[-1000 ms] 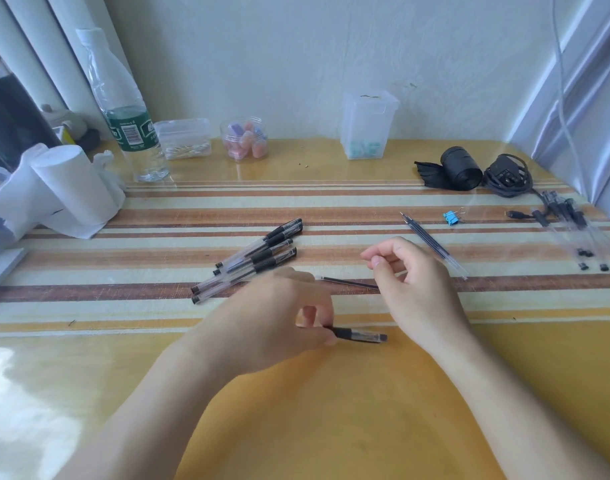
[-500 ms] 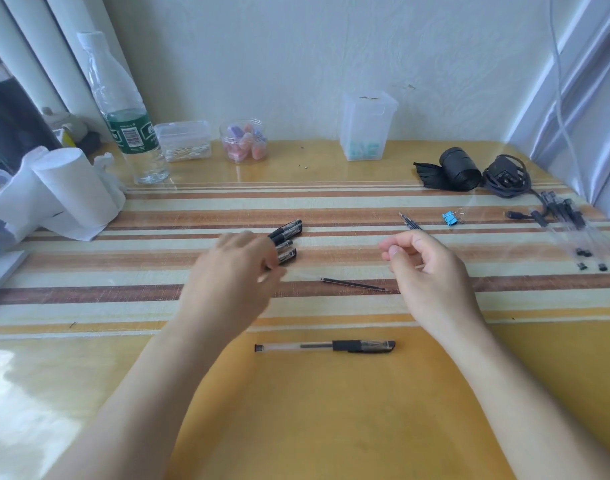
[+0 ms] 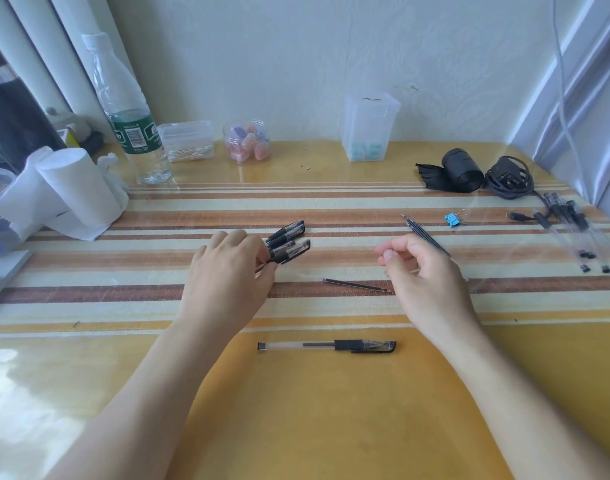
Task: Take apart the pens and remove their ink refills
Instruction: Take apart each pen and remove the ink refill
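Risk first: the left hand [image 3: 227, 275] lies palm-down over the near ends of the pile of capped pens [image 3: 285, 244]. The barrels lie side by side, touching. If the fingers close on more than one, neighbours could roll or scatter along the striped table [image 3: 158, 292]. Cause, as judged: smooth round barrels, crowded stack, and a grip I cannot see.

Second risk: the loose refill [image 3: 357, 285] lies on the table between the two hands, its right end just beside the right hand [image 3: 424, 275]. A careless wrist sweep could knock it off line or send it rolling toward the single pen [image 3: 327, 346], which lies nearer the body than both hands, capped, refill visible inside.

Pose, left: forearm reaches forward, back of hand up, fingers curled down onto the pile. Whether they have actually pinched a pen cannot be told; fingertips are hidden under the hand.

Pose, right: forearm angled inward, hand raised slightly, fingers loosely curled, thumb toward index. It seems empty, though a clear part would be hard to spot.

Further out beyond the right hand: extracted refills [image 3: 424, 233], partly behind the knuckles. Well to its right, the emptied clear barrels [image 3: 570, 233].

Judgement: next pen is being selected; several pens not yet dismantled.
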